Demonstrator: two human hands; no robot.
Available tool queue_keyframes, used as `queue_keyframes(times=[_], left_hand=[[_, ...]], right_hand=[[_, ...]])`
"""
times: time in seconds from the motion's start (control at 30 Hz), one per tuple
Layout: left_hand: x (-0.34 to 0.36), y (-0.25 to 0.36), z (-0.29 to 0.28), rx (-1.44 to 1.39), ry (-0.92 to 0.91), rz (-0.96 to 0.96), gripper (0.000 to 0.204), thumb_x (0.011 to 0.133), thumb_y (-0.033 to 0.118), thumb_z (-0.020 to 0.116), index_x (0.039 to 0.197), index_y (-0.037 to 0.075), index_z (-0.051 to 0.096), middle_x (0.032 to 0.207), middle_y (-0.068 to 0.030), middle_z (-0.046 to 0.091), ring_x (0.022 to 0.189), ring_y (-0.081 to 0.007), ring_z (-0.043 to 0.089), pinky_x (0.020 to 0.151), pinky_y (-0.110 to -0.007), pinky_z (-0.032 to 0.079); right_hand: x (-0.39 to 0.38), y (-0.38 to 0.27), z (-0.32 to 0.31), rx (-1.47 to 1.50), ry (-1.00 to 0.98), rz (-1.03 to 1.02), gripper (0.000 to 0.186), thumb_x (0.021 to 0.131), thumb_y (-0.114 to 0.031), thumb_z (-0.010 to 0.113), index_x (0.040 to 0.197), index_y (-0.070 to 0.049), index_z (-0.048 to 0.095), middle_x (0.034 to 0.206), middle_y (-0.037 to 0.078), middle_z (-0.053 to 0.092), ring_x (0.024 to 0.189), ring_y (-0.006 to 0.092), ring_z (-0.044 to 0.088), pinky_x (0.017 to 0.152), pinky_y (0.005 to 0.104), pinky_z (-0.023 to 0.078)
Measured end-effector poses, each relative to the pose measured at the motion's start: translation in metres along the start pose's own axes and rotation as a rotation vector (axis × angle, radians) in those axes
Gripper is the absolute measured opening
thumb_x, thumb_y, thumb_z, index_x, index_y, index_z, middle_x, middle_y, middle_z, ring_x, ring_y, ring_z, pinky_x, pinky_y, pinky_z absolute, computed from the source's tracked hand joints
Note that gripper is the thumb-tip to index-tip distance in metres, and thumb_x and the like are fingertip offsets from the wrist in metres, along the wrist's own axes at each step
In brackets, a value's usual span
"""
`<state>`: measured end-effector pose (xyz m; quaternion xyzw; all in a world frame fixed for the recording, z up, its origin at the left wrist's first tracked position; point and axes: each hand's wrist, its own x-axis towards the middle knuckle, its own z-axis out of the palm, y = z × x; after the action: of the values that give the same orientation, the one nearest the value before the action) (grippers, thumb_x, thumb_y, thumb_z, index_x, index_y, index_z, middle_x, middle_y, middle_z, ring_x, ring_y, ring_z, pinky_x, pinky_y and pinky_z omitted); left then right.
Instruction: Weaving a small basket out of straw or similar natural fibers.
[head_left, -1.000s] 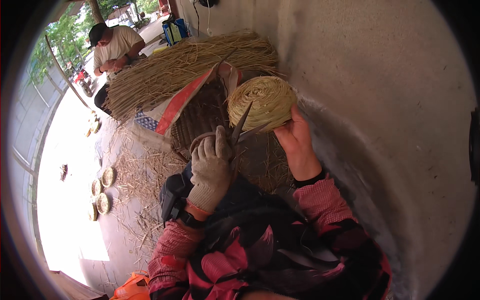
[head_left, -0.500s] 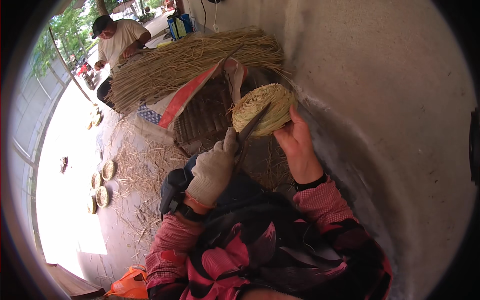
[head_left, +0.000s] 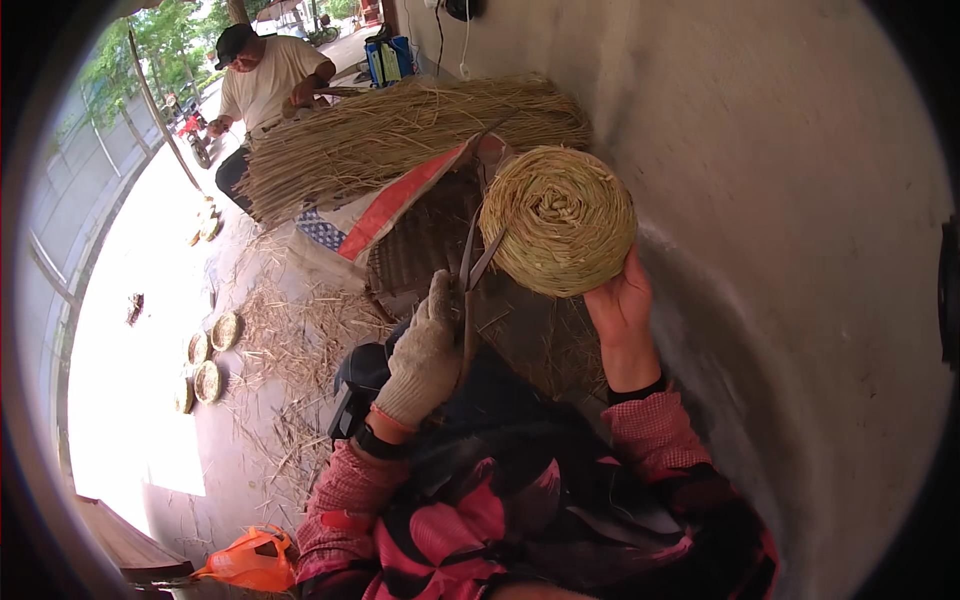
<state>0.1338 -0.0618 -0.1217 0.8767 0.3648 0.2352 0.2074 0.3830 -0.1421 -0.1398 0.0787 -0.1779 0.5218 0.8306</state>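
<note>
Head view, left hand (head_left: 422, 352) clamped on scissors (head_left: 485, 262), right hand (head_left: 622, 312), partly hidden, clamped on straw basket (head_left: 557, 222)

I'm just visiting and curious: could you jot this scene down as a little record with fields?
Left hand: gloved hand holding scissors, blades apart
Right hand: bare hand holding a round coiled straw basket from below its right side
Scissors and basket: blades at the basket's left edge; contact unclear
Beyond the hands: long straw bundle, red-striped sack
Floor at left: loose straw, cluster of small round baskets
Lower left: orange bag
Other person: co-worker in dark cap, beyond the bundle
</note>
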Motion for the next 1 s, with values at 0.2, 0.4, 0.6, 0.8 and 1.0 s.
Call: queue_keyframes(times=[0.2,0.4,0.6,0.8,1.0], left_hand=[[0.008,0.013,0.000,-0.050,0.103,-0.050,0.070,0.092,0.025,0.057,0.149,0.005,0.021,0.128,-0.0279,0.053,0.102,-0.0481,0.060,0.085,-0.052,0.049],[0.008,0.018,-0.026,-0.117,-0.201,-0.037,0.063,0.091,0.024,0.060,0.145,0.006,0.033,0.113,-0.0235,0.063,0.099,-0.0421,0.063,0.077,-0.047,0.052],[0.010,-0.006,-0.023,-0.482,-0.162,0.120,0.065,0.089,0.018,0.063,0.146,0.006,0.033,0.107,-0.0227,0.065,0.096,-0.0399,0.065,0.076,-0.042,0.053],[0.016,0.003,-0.033,-0.113,0.174,0.347,0.060,0.090,0.015,0.060,0.143,0.004,0.036,0.104,-0.0225,0.066,0.091,-0.0406,0.066,0.074,-0.041,0.053],[0.015,0.010,-0.049,-0.496,-0.179,0.302,0.053,0.090,0.020,0.064,0.137,0.003,0.045,0.081,-0.0083,0.068,0.070,-0.0258,0.066,0.065,-0.039,0.052]], right_hand=[[-0.011,0.013,0.008,-0.114,-0.024,-0.011,0.048,0.102,-0.026,0.044,0.145,-0.008,0.037,0.152,0.012,0.035,0.141,0.0296,0.031,0.118,0.0525,0.024],[-0.014,0.005,-0.006,-0.276,-0.126,0.000,0.051,0.102,-0.027,0.043,0.148,-0.009,0.032,0.154,0.012,0.032,0.142,0.0296,0.029,0.118,0.0522,0.024],[-0.015,-0.006,-0.009,-0.297,-0.051,-0.021,0.055,0.101,-0.028,0.049,0.148,-0.008,0.032,0.152,0.012,0.035,0.139,0.0285,0.034,0.116,0.0488,0.030],[-0.018,-0.018,-0.014,-0.260,-0.108,0.069,0.055,0.100,-0.028,0.050,0.148,-0.007,0.033,0.151,0.013,0.037,0.139,0.0297,0.035,0.115,0.0502,0.031],[-0.014,-0.031,-0.020,-0.238,-0.188,0.099,0.052,0.101,-0.024,0.046,0.148,-0.005,0.032,0.154,0.015,0.031,0.141,0.0328,0.031,0.115,0.0550,0.028]])
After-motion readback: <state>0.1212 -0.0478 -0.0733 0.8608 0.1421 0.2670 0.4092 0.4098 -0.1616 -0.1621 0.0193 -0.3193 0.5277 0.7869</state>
